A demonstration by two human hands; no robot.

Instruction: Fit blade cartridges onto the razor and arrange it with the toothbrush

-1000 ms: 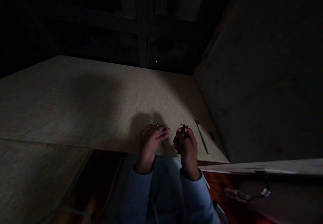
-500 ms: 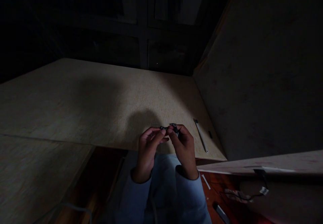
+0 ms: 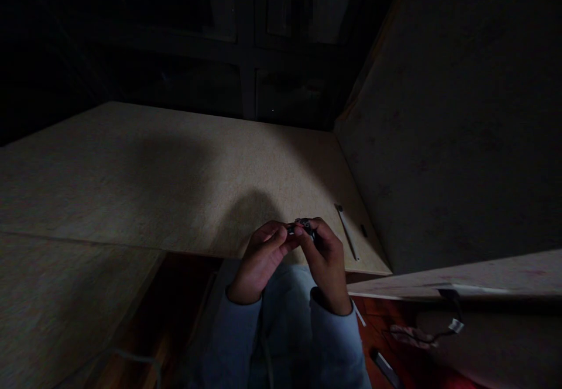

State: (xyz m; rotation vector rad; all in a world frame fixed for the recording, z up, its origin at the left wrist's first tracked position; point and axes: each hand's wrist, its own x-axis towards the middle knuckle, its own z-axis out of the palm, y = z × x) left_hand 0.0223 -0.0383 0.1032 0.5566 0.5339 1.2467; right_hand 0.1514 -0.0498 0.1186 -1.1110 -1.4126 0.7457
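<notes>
Close together above the front edge of the table, my two hands pinch small dark things. My right hand point(image 3: 324, 254) is closed on a small dark object with pale or shiny marks point(image 3: 304, 223); its kind is too small and dim to make out. Thumb and fingers of my left hand point(image 3: 266, 254) are closed on a small dark piece point(image 3: 290, 229) right beside it. Whether the two pieces are joined, I cannot tell. To the right of my hands a slim white stick with a dark end, like a toothbrush point(image 3: 348, 234), lies on the table.
The pale table point(image 3: 246, 155) meets an upright panel point(image 3: 448, 143) on the right. A short black piece point(image 3: 364, 231) lies near that panel. On the reddish floor are a black cable point(image 3: 439, 337) and a dark-and-white object point(image 3: 384, 368). Dark window frames stand behind the table.
My left hand has tilted and moved slightly toward my right hand, bringing the two small pieces closer. My right hand has shifted a little right. The view has moved slightly.
</notes>
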